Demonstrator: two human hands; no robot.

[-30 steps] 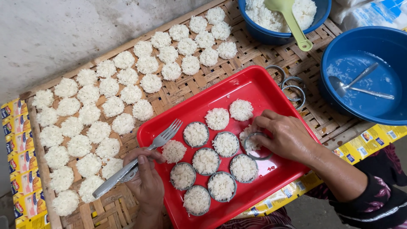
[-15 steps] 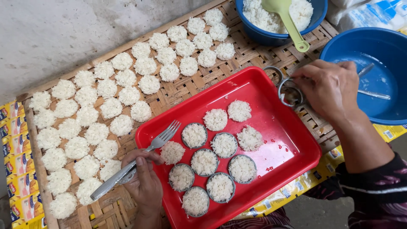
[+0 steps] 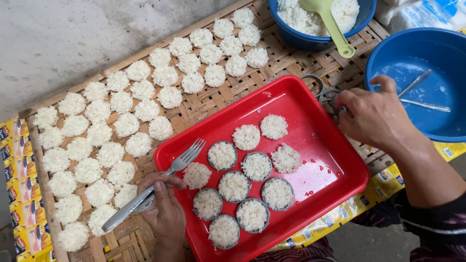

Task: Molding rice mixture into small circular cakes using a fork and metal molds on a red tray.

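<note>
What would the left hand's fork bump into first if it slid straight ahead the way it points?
The fork in the left hand points up-right over the red tray rim; it would probably meet the ringed rice cake first.

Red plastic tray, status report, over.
Left hand grips metal fork. Right hand on metal ring moulds beside red plastic tray. Nothing blocking.

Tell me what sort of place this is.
Probably a home or small workshop making rice cakes by hand: rice rounds drying on a woven bamboo rack, a red tray of ring moulds, a bowl of cooked rice.
</note>
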